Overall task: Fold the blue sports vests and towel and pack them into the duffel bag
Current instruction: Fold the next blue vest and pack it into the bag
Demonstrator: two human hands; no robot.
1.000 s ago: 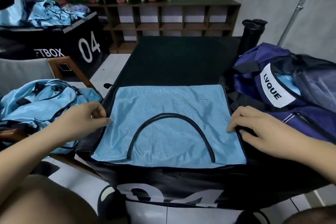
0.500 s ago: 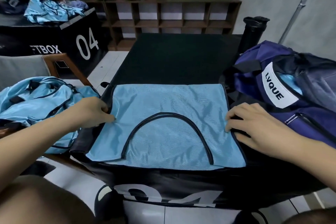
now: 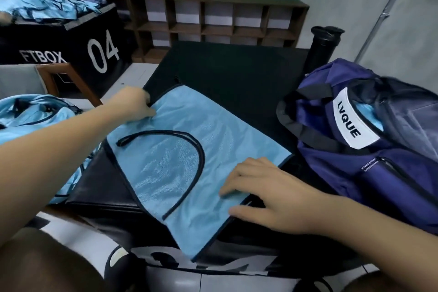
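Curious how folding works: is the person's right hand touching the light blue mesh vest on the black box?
Touching. In the head view the right hand presses straight fingers onto the light blue mesh vest.

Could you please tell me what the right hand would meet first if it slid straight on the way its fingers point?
The right hand rests flat on the blue vest, fingers pointing left across it. Going straight on, it would probably first reach the black trim arc.

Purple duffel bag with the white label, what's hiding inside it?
Some light blue cloth peeks from the opening of the purple fabric duffel bag, beside its white label. The bag's walls hide everything else inside.
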